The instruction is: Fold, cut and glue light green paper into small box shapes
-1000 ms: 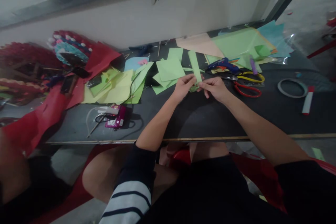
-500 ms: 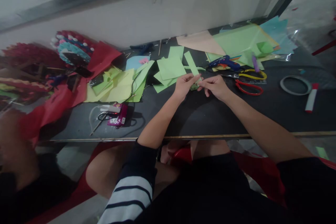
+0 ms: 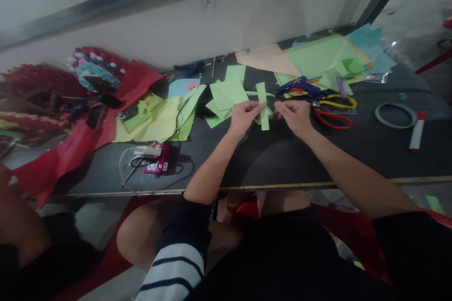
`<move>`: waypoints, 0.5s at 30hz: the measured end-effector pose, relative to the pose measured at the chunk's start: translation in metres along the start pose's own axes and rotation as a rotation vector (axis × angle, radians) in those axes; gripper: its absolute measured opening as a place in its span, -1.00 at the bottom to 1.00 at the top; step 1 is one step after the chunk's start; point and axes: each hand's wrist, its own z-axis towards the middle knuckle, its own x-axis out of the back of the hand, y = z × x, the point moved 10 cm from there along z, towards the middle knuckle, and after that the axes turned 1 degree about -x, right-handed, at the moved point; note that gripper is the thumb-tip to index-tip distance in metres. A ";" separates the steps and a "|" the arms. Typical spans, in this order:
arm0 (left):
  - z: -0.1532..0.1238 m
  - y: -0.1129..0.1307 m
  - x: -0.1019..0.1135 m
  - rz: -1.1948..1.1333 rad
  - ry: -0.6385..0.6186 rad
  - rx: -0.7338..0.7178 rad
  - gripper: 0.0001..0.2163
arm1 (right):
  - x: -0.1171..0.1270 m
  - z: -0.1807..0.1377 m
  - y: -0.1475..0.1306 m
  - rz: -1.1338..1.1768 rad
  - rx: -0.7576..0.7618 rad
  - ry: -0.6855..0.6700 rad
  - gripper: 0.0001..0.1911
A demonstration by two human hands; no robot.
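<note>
Over the black table (image 3: 282, 160), my left hand (image 3: 243, 116) pinches a narrow light-green paper strip (image 3: 263, 106) near its middle; the strip stands nearly upright in the picture. My right hand (image 3: 294, 116) sits just right of the strip with its fingers curled together, fingertips close to the strip's edge; whether they touch it is unclear. A small folded green piece lies under the strip between the hands.
Green and yellow paper sheets (image 3: 226, 94) lie behind the hands. A blue glue gun (image 3: 298, 85), red and yellow scissors (image 3: 334, 113), a tape ring (image 3: 394, 115) and a red-capped marker (image 3: 416, 130) are right. A pink device (image 3: 158, 162) and red paper (image 3: 70, 146) lie left.
The green strip has turned from leaning away to the left to nearly straight and come lower. My right hand has drawn slightly off to the right of it.
</note>
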 end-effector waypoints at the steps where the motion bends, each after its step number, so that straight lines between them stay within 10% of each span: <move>1: -0.001 0.000 -0.002 0.040 -0.016 -0.012 -0.82 | 0.007 0.000 -0.003 -0.023 0.049 0.077 -0.32; 15: -0.009 -0.011 -0.030 0.200 -0.371 0.058 -0.67 | 0.015 0.013 0.016 0.124 0.100 0.098 -0.59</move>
